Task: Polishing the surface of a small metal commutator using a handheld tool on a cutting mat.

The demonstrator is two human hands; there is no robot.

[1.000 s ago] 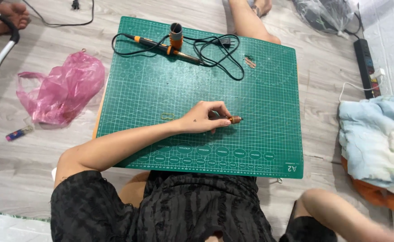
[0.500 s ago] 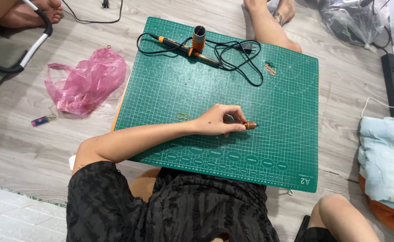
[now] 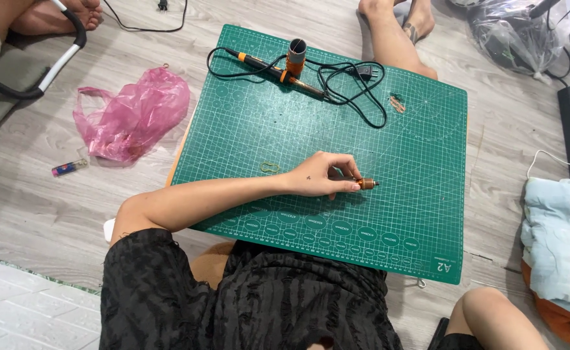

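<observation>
Small coppery part (image 3: pixel 364 184) (perhaps a motor rotor), shaft rightward, under left hand (image 3: pixel 322 175).

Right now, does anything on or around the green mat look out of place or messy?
Nothing is spilled or broken. The soldering iron lies on the cutting mat with its cord in loose tangled loops. A lighter and pink bag lie loose on the floor. The left hand holds a small copper-coloured part.

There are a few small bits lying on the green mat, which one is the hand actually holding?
The small copper-coloured cylinder, pinched by the left hand. The yellowish wire loop lies untouched behind the wrist; the small brown piece lies far off near the cord.
</observation>
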